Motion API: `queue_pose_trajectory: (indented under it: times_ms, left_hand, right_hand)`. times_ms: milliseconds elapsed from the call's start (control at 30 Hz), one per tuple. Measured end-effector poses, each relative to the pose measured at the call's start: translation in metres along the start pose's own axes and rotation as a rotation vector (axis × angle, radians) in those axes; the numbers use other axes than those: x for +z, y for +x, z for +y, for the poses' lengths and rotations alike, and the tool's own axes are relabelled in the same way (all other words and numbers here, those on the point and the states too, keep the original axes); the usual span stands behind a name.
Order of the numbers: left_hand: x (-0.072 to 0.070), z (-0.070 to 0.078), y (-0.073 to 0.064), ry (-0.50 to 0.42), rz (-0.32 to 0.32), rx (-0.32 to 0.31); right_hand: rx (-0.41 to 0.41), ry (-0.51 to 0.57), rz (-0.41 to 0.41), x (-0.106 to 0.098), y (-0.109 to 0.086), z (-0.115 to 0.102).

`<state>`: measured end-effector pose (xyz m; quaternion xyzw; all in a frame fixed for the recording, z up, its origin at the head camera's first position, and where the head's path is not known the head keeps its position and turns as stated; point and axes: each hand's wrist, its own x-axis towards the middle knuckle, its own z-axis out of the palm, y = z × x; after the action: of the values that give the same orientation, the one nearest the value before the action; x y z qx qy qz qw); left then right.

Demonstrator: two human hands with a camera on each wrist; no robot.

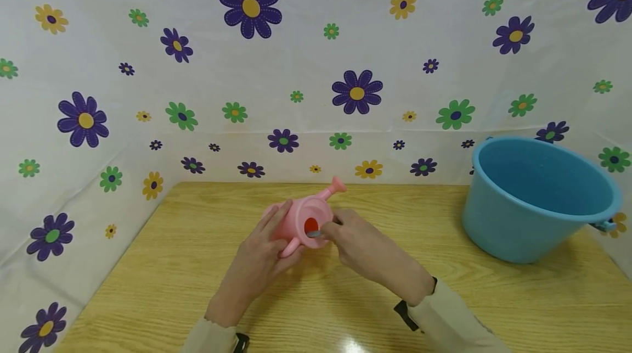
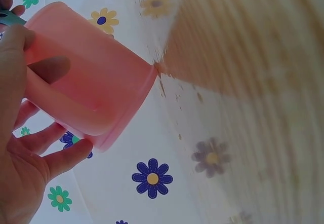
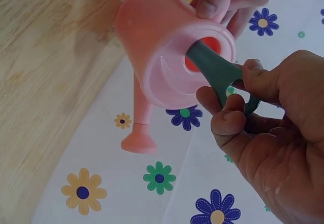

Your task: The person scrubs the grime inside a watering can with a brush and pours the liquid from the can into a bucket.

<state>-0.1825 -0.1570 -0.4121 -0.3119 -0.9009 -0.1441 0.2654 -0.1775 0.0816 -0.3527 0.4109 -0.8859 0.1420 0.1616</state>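
Observation:
A pink toy watering can (image 3: 147,29) is tilted on the wooden table, its open top toward me in the head view and its spout (image 1: 337,184) pointing up and away to the right. My left hand (image 1: 259,254) holds it at the side and handle (image 2: 71,105). With thumb and fingers, my right hand (image 3: 283,112) pinches the ring-shaped grip of a dark green tool (image 3: 215,71). The tool's far end is inside the can and hidden. Red (image 3: 211,45) shows through the opening in the can's top; I cannot tell what it is.
A large blue bucket (image 1: 518,232) stands at the right of the table (image 1: 197,265). A white flower-print sheet (image 1: 306,56) hangs behind the table and along both sides.

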Motion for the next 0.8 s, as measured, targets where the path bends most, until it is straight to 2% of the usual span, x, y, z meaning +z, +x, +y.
queue_pose_trajectory:
  times_ms: [200, 467, 800]
  left_hand:
    - [-0.001, 0.0, 0.001, 0.003, -0.005, -0.005]
    - [-0.001, -0.001, 0.001, -0.006, 0.01, 0.026]
    - [-0.001, 0.0, 0.001, -0.006, -0.002, 0.015]
  right_hand:
    - [-0.002, 0.007, 0.011, -0.005, -0.003, 0.002]
    - [0.043, 0.073, -0.026, -0.016, -0.005, 0.004]
    - [0.072, 0.122, -0.042, -0.021, -0.005, 0.009]
